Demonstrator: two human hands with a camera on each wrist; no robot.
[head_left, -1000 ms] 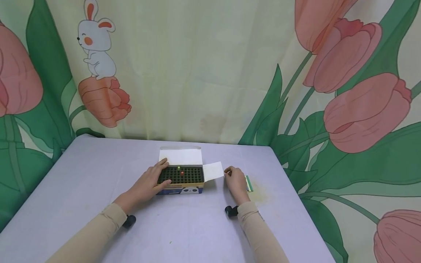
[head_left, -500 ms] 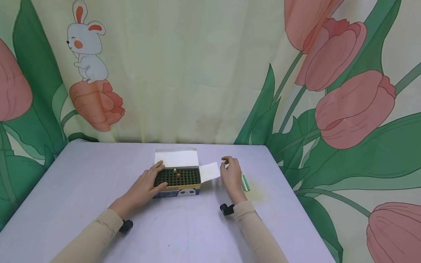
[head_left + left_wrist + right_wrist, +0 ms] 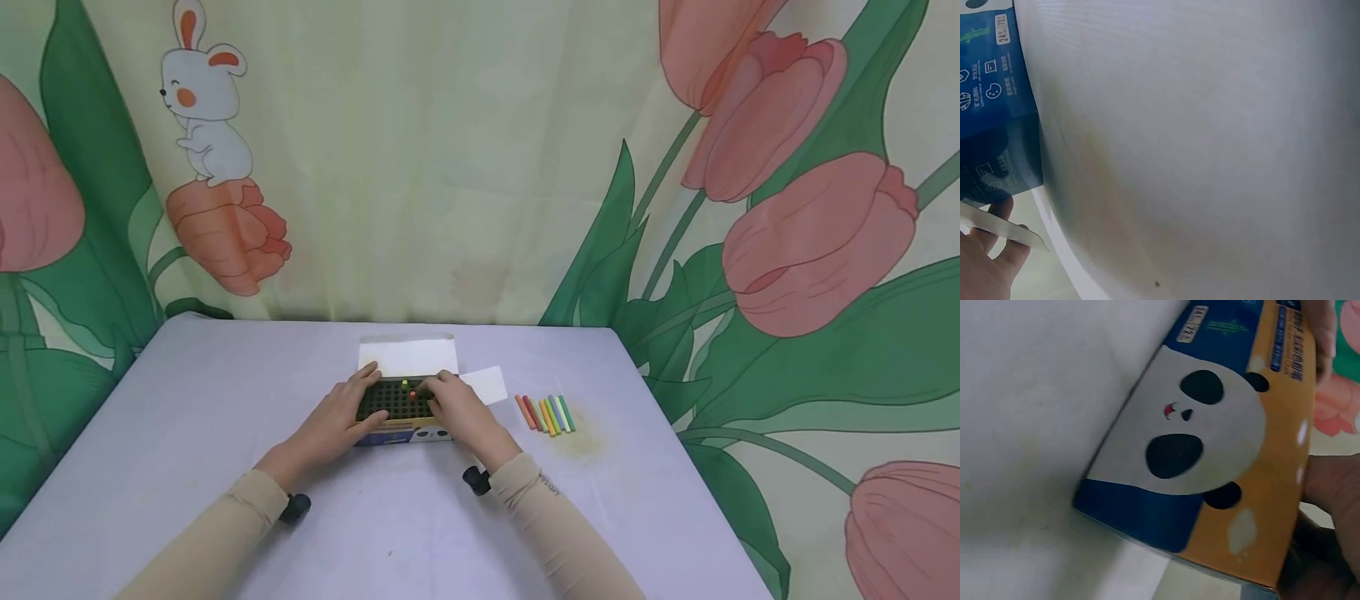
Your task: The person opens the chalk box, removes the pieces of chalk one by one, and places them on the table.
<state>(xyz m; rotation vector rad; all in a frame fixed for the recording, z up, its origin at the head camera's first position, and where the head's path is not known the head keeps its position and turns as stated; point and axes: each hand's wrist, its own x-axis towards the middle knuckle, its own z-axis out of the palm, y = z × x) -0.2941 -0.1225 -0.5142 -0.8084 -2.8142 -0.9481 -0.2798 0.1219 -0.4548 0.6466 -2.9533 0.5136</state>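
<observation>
A chalk box (image 3: 395, 436) with a panda front (image 3: 1229, 444) stands on the table, its lid (image 3: 408, 354) folded back. Its dark holder (image 3: 386, 402) is full of round holes; a green chalk (image 3: 405, 384) and a red chalk (image 3: 412, 396) stick up from it. My left hand (image 3: 330, 425) rests on the box's left end, thumb straight along the front rim and fingers toward the rear corner. Bent fingers of my right hand (image 3: 463, 414) touch down over the holder's right part; whatever lies between the fingertips is hidden. Several colored chalk sticks (image 3: 544, 414) lie in a row to the right.
A white side flap (image 3: 486, 384) sticks out from the box's right end, behind my right hand. The table carries a white cloth (image 3: 360, 517) with a yellowish stain (image 3: 588, 443) near the chalk row. A curtain (image 3: 450, 167) printed with tulips hangs behind the table.
My right hand has moved left, from beside the chalk row to over the holder, so the row now shows fully. My left hand stays on the box.
</observation>
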